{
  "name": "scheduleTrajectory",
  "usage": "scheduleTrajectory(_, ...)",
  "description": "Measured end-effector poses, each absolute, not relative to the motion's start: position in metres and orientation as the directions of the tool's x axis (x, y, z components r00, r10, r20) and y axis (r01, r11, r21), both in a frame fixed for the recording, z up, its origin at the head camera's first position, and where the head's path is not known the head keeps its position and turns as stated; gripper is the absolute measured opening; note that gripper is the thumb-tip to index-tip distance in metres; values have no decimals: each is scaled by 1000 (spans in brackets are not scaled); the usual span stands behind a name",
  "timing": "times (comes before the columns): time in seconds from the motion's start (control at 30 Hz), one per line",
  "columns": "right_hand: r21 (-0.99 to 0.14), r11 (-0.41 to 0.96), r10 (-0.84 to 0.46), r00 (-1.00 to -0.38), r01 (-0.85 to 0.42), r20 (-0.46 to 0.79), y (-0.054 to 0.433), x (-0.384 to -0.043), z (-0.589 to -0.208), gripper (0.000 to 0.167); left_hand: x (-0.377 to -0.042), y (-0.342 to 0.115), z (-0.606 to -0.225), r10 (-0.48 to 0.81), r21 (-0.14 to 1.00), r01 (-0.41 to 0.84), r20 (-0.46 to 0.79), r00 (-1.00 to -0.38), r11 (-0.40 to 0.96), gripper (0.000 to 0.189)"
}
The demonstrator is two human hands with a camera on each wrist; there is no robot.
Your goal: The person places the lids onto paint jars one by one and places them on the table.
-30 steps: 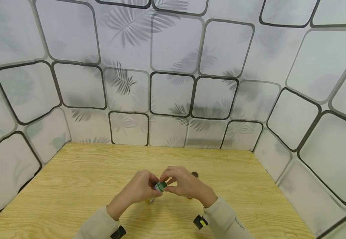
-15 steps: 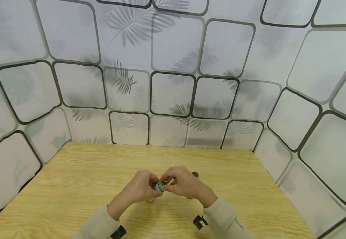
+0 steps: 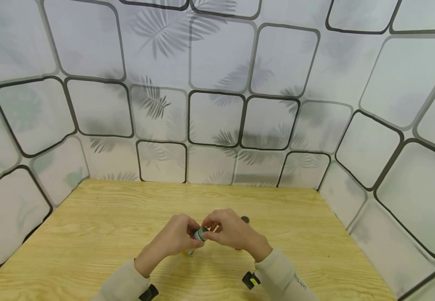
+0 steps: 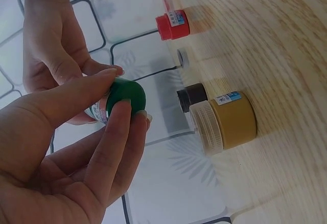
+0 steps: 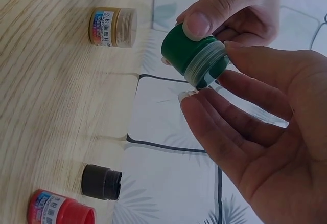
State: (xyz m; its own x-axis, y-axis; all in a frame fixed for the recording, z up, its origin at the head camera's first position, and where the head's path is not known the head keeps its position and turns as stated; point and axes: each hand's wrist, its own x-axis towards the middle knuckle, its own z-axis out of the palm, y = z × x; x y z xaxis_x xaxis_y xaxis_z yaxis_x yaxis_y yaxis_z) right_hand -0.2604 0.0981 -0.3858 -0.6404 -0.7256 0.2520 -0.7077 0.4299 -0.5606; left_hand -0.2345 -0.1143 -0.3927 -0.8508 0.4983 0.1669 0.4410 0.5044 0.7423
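My left hand [image 3: 177, 235] grips a small green paint jar [image 4: 130, 96], held tilted above the table; its thumb and fingers wrap the jar's body in the left wrist view. The jar's clear ribbed lid [image 5: 207, 64] faces my right hand [image 3: 230, 229]. Thumb and fingertips of that hand pinch the lid's rim in the right wrist view. Below the hands, an ochre paint jar [image 4: 232, 121] with a clear lid on it stands on the table. A black jar [image 5: 101, 182] and a red jar [image 5: 59, 208] stand there too, without lids on their mouths.
The wood-grain table [image 3: 127, 209] carries the jars close beneath my hands. A clear lid [image 4: 170, 3] shows beside the red jar, and a small grey disc [image 4: 183, 58] lies near the black one. Patterned cloth [image 3: 217, 117] borders the table's back and sides.
My right thumb and fingers have shifted slightly left around the lid, covering more of the green jar's end in the head view. My left hand has stayed nearly still.
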Motion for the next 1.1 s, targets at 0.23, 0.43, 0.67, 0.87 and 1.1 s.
scheduleTrajectory(0.23, -522, 385, -724, -600, -761, 342, 99, -260, -387, 22, -235, -117, -393, 497, 738, 446, 173, -850, 507, 12)
scheduleTrajectory(0.43, -479, 282, -732, -509, -831, 452, 100, -260, -383, 19, -235, -119, -392, 489, 736, 442, 173, -855, 512, 15)
scheduleTrajectory(0.67, -497, 305, -775, -514, -813, 367, 101, -261, -385, 22, -235, -121, -391, 495, 752, 443, 179, -850, 488, 15)
scheduleTrajectory(0.87, -508, 286, -787, -502, -812, 359, 100, -261, -388, 20, -234, -120, -391, 506, 758, 450, 185, -843, 472, 14)
scheduleTrajectory(1.1, -542, 295, -781, -525, -787, 339, 100, -259, -385, 18, -234, -119, -392, 492, 753, 443, 182, -851, 487, 17)
